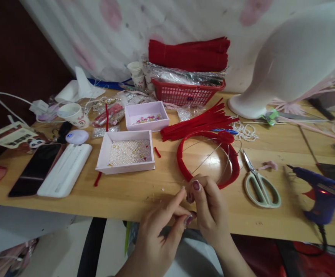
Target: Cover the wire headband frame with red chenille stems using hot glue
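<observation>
My left hand (163,223) and my right hand (209,207) meet just over the table's front edge. Both are closed in a pinch, fingertips nearly touching. Whatever lies between them is too small to make out. Right behind my fingers rests a red fabric-covered ring (180,156) with thin wires across it and a round red pad (225,137) on its far rim. Green-handled scissors (260,188) lie to the right of my right hand. Left of my hands stands a white box (101,157) of small pearl beads (124,152).
Behind are a lilac box (147,125) with gems, red fuzzy stems (196,123) and a red basket (184,94). A purple glue gun (323,192) with a glowing light lies right, near a white mannequin head (288,57). A phone (35,169), white power bank (65,169) and paper cup (73,115) occupy the left.
</observation>
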The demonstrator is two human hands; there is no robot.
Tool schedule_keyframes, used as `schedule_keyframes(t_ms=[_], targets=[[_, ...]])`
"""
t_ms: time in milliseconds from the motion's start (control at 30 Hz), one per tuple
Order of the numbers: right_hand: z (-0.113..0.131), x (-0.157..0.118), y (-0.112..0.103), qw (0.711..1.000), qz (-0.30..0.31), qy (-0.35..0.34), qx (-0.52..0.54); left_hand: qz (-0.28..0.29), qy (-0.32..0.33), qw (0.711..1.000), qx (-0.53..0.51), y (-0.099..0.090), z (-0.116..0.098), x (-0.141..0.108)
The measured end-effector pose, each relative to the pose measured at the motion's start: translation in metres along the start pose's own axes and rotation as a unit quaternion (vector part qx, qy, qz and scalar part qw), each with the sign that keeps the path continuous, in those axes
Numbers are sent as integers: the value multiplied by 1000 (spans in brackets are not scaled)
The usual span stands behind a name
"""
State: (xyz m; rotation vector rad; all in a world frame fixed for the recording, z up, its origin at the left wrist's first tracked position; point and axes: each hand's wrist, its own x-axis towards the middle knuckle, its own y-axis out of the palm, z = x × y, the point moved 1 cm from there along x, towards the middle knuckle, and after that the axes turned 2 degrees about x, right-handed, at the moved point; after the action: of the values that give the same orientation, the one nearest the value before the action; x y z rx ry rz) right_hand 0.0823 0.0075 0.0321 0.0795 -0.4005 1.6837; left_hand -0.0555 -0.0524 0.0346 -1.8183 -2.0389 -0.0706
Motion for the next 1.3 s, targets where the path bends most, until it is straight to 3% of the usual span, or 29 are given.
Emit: schedule_keyframes(t_ms=[100, 200, 333, 467, 600, 900, 967, 1033, 1100, 1133, 1167, 1300], targets=[[4, -1, 5, 999, -26, 8, 30, -63, 8, 998, 26, -8, 5, -4], [10, -2, 13, 995, -14, 55, 84, -146, 28, 982, 113, -18, 9, -5], [18, -7, 29, 968, 42, 150, 195, -114, 91, 966, 213, -22, 14, -6], [16, -14, 43, 909, 72, 267, 311, -117, 101, 961, 228, -21, 21, -11], [11, -18, 50, 875, 74, 312, 362, -129, 131, 953, 242, -22, 25, -14], [5, -28, 54, 876, 40, 295, 379, -109, 193, 921, 322, -5, 20, -15], [3, -32, 53, 883, 37, 283, 372, -97, 127, 949, 272, 2, 16, -23], [4, -36, 51, 897, 30, 263, 354, -77, 21, 983, 168, 8, 12, -32], [6, -42, 47, 917, 7, 232, 323, -59, -58, 994, 68, 13, 8, -40], [7, -46, 44, 927, -11, 214, 306, -52, -67, 995, 47, 15, 5, -42], [7, -49, 41, 936, -31, 196, 289, -44, -56, 996, 51, 18, 2, -44], [2, -55, 26, 955, -98, 127, 250, 0, 88, 985, 149, 35, -5, -47]])
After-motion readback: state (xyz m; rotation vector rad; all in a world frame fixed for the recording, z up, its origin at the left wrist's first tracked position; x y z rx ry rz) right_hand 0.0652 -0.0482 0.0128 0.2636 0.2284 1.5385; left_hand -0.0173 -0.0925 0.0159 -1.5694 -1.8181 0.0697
